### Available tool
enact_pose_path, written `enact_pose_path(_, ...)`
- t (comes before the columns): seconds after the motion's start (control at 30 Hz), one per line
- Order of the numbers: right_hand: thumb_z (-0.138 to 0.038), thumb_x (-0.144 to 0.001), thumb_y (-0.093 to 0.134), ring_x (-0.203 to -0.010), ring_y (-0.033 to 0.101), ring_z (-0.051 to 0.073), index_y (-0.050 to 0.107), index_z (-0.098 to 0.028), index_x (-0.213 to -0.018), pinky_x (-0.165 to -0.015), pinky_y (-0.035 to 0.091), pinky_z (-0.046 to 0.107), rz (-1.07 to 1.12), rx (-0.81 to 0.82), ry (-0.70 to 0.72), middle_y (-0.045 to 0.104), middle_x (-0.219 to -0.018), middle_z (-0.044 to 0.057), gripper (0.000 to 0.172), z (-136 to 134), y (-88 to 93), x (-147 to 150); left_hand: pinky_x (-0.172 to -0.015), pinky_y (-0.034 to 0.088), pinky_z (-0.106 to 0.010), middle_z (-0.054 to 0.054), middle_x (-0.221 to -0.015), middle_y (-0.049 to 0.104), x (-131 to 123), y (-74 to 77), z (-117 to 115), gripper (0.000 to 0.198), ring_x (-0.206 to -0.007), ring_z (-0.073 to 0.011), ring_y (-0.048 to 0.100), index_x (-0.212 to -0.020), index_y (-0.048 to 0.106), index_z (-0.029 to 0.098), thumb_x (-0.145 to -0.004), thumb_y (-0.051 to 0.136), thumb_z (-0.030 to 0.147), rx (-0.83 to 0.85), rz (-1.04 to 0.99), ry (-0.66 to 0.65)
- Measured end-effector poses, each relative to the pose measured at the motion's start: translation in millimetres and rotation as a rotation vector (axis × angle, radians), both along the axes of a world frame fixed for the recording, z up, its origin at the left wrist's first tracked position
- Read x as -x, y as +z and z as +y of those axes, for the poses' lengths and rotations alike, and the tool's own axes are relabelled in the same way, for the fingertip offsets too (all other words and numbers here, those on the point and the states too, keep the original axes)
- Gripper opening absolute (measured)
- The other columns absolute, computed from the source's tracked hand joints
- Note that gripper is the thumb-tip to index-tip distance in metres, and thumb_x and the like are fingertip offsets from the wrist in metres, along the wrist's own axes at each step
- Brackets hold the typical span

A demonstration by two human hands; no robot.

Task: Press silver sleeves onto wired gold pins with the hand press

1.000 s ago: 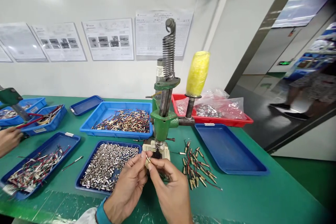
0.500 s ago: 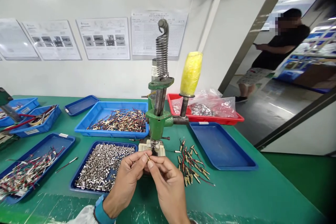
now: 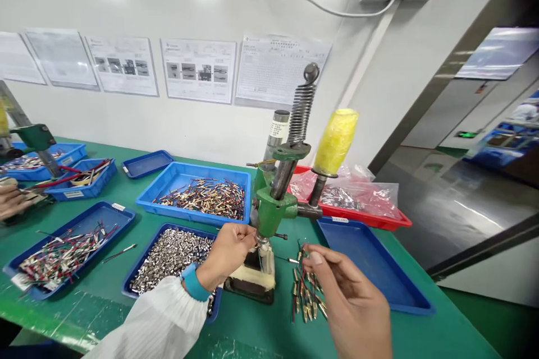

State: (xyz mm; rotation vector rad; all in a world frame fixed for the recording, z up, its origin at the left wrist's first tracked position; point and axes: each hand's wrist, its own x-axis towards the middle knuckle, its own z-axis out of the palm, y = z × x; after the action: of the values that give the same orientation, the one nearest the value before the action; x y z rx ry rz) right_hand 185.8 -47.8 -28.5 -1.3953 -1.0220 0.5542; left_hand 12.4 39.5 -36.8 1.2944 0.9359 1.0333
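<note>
My left hand (image 3: 231, 248), below a white sleeve and blue wristband, reaches to the lower end of the green hand press (image 3: 275, 210). Its thumb and forefinger pinch beside the ram; whatever lies between them is hidden. My right hand (image 3: 351, 297) hovers at the right over a pile of brass-tipped wire leads (image 3: 309, 297). Its fingers are loosely curved, thumb and forefinger slightly apart, and nothing shows between them. The press's yellow-wrapped handle (image 3: 337, 143) stands above that hand. Under my left forearm is a blue tray of small metal sleeves (image 3: 168, 227).
Behind lies a blue bin (image 3: 147, 207) of brass-ended leads. A red tray (image 3: 398, 221) with bagged parts and a dark blue tray (image 3: 404, 286) are at the right. Another tray of leads (image 3: 126, 217) is at the left, near another person's hand (image 3: 14, 199).
My hands have parted from their shared pinch on a small brass-coloured piece. The left has moved up to the press, the right out over the leads. The view has shifted left.
</note>
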Motion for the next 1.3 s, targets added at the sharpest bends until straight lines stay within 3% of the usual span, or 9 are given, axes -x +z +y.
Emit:
enact_pose_path(0.2, -0.046, -0.079, 0.072, -0.083, 0.07, 0.021, 0.073, -0.02, -0.098, -0.081, 0.058, 0.037, -0.132, -0.263, -0.131, 0.074, -0.092, 0.007, 0.032, 19.6, 61.3, -14.6, -0.057, 0.033, -0.024, 0.0, -0.062, 0.06, 1.6, -11.9, -2.6, 0.031, -0.058, -0.0131, 0.048, -0.068, 0.067, 0.013, -0.08, 0.069, 0.041, -0.111, 0.059, 0.015)
enact_pose_path(0.37, -0.032, -0.081, 0.072, -0.095, 0.066, 0.022, 0.056, -0.024, -0.131, -0.082, 0.056, 0.041, -0.39, -0.486, -0.159, 0.063, -0.122, 0.011, 0.053, 82.9, 137.1, -17.0, -0.073, 0.048, -0.028, -0.008, -0.088, 0.074, -0.4, -32.9, -14.0, 0.029, -0.083, -0.0217, 0.065, -0.096, 0.074, 0.012, -0.092, 0.058, 0.037, -0.263, 0.101, 0.076)
enact_pose_path(0.53, -0.017, -0.086, 0.064, -0.084, 0.064, 0.02, 0.061, -0.02, -0.112, -0.081, 0.053, 0.042, -0.559, -0.49, -0.024, 0.066, -0.097, 0.003, 0.027, 105.2, 166.5, -6.8, -0.081, 0.052, -0.03, -0.01, -0.096, 0.076, -3.4, -37.1, -16.7, 0.029, -0.09, -0.0242, 0.069, -0.102, 0.074, 0.013, -0.092, 0.06, 0.036, -0.286, 0.083, 0.122)
enact_pose_path(0.73, -0.018, -0.091, 0.058, -0.081, 0.06, 0.018, 0.057, -0.027, -0.113, -0.074, 0.053, 0.033, -0.426, -0.639, -0.11, 0.062, -0.104, 0.003, 0.024, 46.6, 148.2, 16.3, -0.066, 0.049, -0.026, -0.007, -0.084, 0.076, 0.6, -34.3, -15.1, 0.03, -0.076, -0.0206, 0.066, -0.1, 0.077, 0.014, -0.093, 0.059, 0.037, -0.34, 0.156, 0.122)
enact_pose_path(0.9, -0.027, -0.09, 0.063, -0.101, 0.062, 0.022, 0.051, -0.03, -0.132, -0.088, 0.053, 0.038, -0.454, -0.596, -0.082, 0.06, -0.127, 0.006, 0.045, 52.6, 139.0, 3.8, -0.073, 0.05, -0.029, -0.008, -0.086, 0.077, 0.1, -29.3, -14.3, 0.035, -0.081, -0.0225, 0.067, -0.095, 0.078, 0.013, -0.082, 0.072, 0.045, -0.151, -0.046, 0.064)
enact_pose_path(1.03, -0.037, -0.093, 0.058, -0.098, 0.065, 0.023, 0.059, -0.024, -0.124, -0.085, 0.053, 0.039, -0.356, -0.426, -0.198, 0.066, -0.111, 0.008, 0.034, 57.7, 70.3, -25.4, -0.067, 0.049, -0.026, -0.008, -0.08, 0.075, 6.9, -16.0, 6.9, 0.039, -0.072, -0.0178, 0.063, -0.085, 0.077, 0.011, -0.064, 0.088, 0.041, 0.121, -0.286, 0.257)
enact_pose_path(1.1, -0.039, -0.093, 0.053, -0.086, 0.065, 0.023, 0.068, -0.02, -0.108, -0.08, 0.051, 0.039, -0.501, -0.155, -0.032, 0.069, -0.097, 0.009, 0.029, 58.0, 20.2, -39.3, -0.054, 0.042, -0.02, -0.004, -0.074, 0.07, 20.0, -6.2, 25.8, 0.036, -0.061, -0.0112, 0.055, -0.085, 0.075, 0.01, -0.062, 0.091, 0.033, 0.175, -0.342, 0.376)
enact_pose_path(1.2, -0.03, -0.082, 0.059, -0.082, 0.062, 0.027, 0.075, -0.021, -0.088, -0.076, 0.047, 0.04, -0.704, 0.086, 0.183, 0.069, -0.085, 0.01, 0.019, 58.0, -41.9, -46.4, -0.04, 0.028, -0.016, 0.004, -0.059, 0.054, 47.5, 6.3, 48.9, 0.021, -0.047, -0.0051, 0.04, -0.081, 0.07, 0.009, -0.073, 0.083, 0.024, 0.216, -0.381, 0.44)
enact_pose_path(1.3, -0.019, -0.075, 0.061, -0.079, 0.061, 0.027, 0.074, -0.022, -0.07, -0.077, 0.043, 0.038, -0.671, 0.126, 0.206, 0.067, -0.075, 0.01, 0.014, 58.0, -69.4, -40.0, -0.038, 0.028, -0.013, 0.002, -0.062, 0.052, 69.1, 9.3, 52.1, 0.011, -0.047, -0.0041, 0.043, -0.078, 0.066, 0.008, -0.088, 0.063, 0.007, 0.305, -0.409, 0.439)
